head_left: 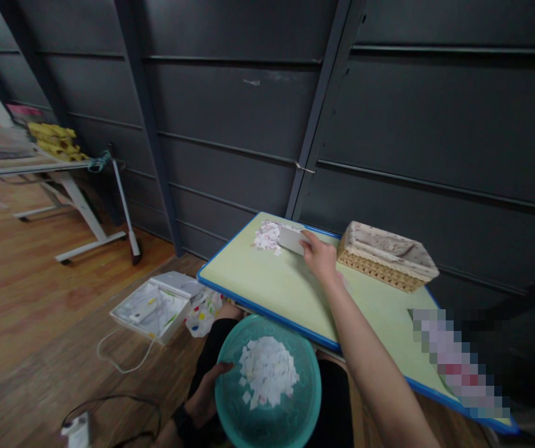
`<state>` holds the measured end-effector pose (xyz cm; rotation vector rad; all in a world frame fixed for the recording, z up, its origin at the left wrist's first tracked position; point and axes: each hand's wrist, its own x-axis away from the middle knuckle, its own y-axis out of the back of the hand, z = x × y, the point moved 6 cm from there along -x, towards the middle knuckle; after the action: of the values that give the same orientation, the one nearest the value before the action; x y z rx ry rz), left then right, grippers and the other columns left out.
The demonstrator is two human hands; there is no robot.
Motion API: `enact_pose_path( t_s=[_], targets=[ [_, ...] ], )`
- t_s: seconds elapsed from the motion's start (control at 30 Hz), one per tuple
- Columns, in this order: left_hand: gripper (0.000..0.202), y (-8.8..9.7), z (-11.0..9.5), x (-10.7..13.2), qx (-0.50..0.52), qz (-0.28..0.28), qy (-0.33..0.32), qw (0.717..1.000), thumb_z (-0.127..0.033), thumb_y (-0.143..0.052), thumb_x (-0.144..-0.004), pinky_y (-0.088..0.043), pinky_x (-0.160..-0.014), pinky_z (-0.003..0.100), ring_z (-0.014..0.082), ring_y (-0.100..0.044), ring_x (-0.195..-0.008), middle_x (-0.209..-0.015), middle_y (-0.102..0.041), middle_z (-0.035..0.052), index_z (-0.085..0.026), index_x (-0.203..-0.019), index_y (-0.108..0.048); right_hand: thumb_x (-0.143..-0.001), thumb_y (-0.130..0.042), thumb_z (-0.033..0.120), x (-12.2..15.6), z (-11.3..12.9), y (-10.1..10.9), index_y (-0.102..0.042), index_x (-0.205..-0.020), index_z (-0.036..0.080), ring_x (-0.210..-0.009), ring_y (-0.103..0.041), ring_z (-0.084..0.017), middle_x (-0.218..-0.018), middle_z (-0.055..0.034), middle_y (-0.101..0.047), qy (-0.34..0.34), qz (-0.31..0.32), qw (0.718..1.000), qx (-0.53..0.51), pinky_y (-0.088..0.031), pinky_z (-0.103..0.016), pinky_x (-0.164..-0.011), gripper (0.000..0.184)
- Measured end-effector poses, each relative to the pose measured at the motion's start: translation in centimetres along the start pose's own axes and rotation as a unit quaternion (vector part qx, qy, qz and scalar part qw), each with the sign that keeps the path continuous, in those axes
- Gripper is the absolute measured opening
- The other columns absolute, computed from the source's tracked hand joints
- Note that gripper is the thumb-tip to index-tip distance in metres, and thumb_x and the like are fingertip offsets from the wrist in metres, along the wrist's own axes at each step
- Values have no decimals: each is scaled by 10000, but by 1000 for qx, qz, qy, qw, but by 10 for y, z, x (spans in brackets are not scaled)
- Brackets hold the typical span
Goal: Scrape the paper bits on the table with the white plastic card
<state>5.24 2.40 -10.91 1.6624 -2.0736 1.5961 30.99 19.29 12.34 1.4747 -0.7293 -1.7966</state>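
My left hand (206,393) grips the rim of a green plastic basket (311,398), its thumb over the edge. The basket rests on my lap, below the near edge of the table, and holds a heap of small white paper scraps (270,372). With my right hand (318,252) I hold a flat, pale rectangular board (292,240) on edge against the tabletop. Its left end meets a pile of white and pinkish paper scraps (267,236) near the far left corner.
The pale green table (267,274) has a blue rim. A fabric-lined wicker basket (384,270) stands at its back right, a blurred item (458,367) at the right. On the floor at left lie an open white box (165,326), a dotted plastic bag (204,314) and cables.
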Motion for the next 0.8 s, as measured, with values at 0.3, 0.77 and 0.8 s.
enact_pose_path(
  t_s=[0.3,0.77,0.8],
  targets=[
    [219,5,1,-5,1,-12,12,1000,-189,-645,-713,-507,-751,351,220,-690,-624,-656,-749,85,-61,-890,-662,-877,-432,275,1,2,4,-583,-1236,246,-740,-639,-194,-930,-77,-713,5,-14,1000,26,-397,-268,-652,391],
    [269,2,0,-3,9,-6,10,1000,-193,-642,-709,-524,-741,351,240,-715,-690,-796,-778,116,-62,-944,-642,-882,-410,271,0,1,-2,-565,-1256,254,-750,-633,-198,-956,-85,-707,10,27,999,38,-403,-282,-671,406],
    [257,2,-1,-3,6,-7,8,1000,-189,-643,-705,-526,-741,354,239,-714,-678,-782,-778,113,-64,-930,-646,-879,-411,269,0,1,-1,-566,-1254,256,-747,-632,-200,-950,-85,-707,8,29,999,42,-400,-282,-667,406]
  ],
)
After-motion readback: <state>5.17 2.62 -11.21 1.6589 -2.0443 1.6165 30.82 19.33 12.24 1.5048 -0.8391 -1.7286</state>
